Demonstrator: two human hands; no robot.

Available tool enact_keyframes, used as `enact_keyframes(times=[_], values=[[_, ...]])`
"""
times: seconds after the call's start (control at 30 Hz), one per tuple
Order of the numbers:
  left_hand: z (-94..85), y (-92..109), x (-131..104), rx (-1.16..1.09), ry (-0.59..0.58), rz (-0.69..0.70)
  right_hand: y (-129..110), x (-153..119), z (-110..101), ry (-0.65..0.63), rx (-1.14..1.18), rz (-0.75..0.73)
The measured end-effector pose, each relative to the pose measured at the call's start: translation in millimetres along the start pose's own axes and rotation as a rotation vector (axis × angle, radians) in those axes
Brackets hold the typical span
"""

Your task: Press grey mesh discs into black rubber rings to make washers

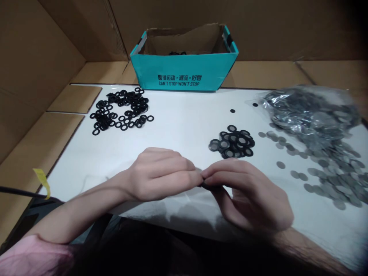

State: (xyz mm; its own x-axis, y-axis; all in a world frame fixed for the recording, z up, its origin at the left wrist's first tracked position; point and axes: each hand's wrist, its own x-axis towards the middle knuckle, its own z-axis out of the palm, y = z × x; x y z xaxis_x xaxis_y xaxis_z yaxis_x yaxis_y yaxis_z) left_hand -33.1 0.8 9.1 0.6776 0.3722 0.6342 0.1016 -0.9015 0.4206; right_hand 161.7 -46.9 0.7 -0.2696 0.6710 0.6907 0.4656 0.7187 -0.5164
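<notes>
Pinching a small dark piece (212, 187) between left hand (165, 174) and right hand (253, 191), clamped by both, over white table (184, 119). Seemingly seating a disc in a ring; cannot tell how far in. Likely calls for even pressing. Rightward, loose grey discs (342, 188); just beyond hands, disc-filled rings (242, 141); farther left, black rings (135, 107); behind, teal box (184, 69).

Black rings (103, 122), grey discs (342, 189), white tabletop (178, 122).
Turquoise box (185, 63), black lettering (178, 83); pink sleeve (37, 255); yellow tag (41, 181); brown cardboard walls (184, 13).
</notes>
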Motion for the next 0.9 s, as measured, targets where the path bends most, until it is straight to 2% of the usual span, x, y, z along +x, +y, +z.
enact_keyframes(times=[0.23,0.4,0.57,0.7,0.9], values=[[-0.5,0,-1,0.006,0.003,0.005,-1,-3,0,0.045,0.016,0.014],[0.1,1,-5,0.044,0.024,-0.049,2,-9,4,0.145,0.001,0.063],[0.9,2,-7,0.032,0.025,-0.062,5,-14,7,0.129,-0.032,0.036],[2.0,-4,-3,0.038,-0.012,0.018,5,-13,6,0.150,0.016,0.036],[6.4,-10,4,0.106,0.050,0.062,6,-6,0,0.086,0.042,0.005]])
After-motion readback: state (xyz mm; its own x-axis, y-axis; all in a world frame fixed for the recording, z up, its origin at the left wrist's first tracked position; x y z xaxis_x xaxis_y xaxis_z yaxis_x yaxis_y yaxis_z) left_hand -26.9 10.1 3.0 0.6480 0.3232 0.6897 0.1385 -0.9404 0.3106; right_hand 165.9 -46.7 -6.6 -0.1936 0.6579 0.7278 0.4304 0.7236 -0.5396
